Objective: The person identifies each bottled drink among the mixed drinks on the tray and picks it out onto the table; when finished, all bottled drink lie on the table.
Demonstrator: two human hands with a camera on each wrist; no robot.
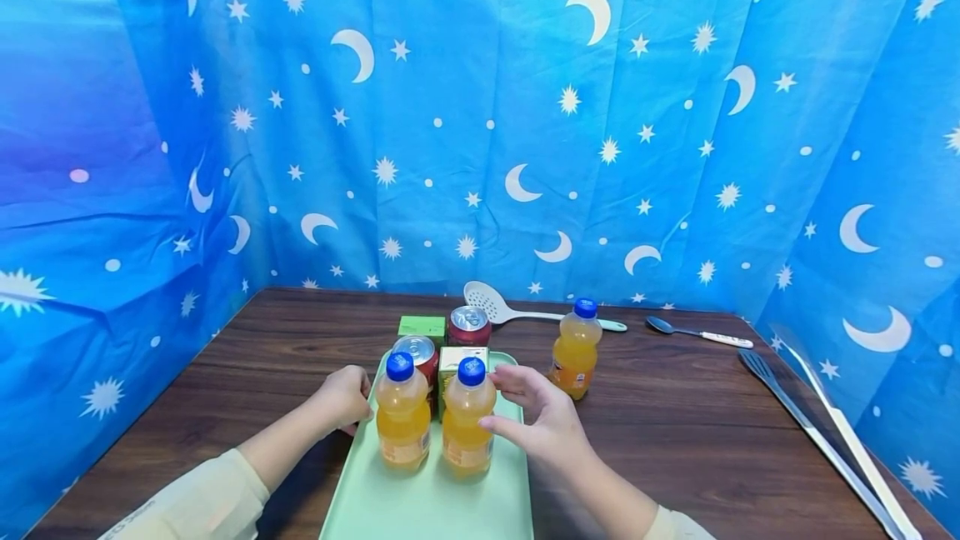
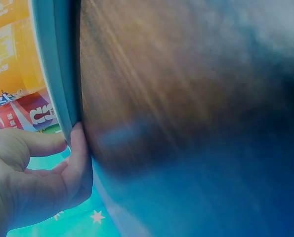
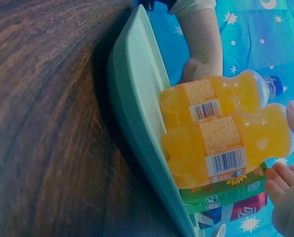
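Observation:
My left hand (image 1: pixel 347 398) pinches the left rim of a light green tray (image 1: pixel 427 511) between thumb and fingers, as the left wrist view shows. Two bottles of orange drink with blue caps stand upright on it: a left bottle (image 1: pixel 403 423) and a right bottle (image 1: pixel 468 427). Beside the right bottle is my right hand (image 1: pixel 547 423), fingers loosely bent and spread, thumb tip right at the bottle's side. Behind the bottles are a red drink can (image 1: pixel 420 348), a green carton (image 3: pixel 226 192), a second can (image 1: pixel 469 325) and another green box (image 1: pixel 422 326).
A third orange drink bottle (image 1: pixel 576 352) stands on the wooden table (image 1: pixel 660 440) right of the tray. Behind lies a white skimmer (image 1: pixel 487 302). Farther right are a spoon (image 1: pixel 697 332), a slotted utensil (image 1: pixel 810 432) and a long white-handled utensil (image 1: pixel 855 440). Blue curtains enclose the table.

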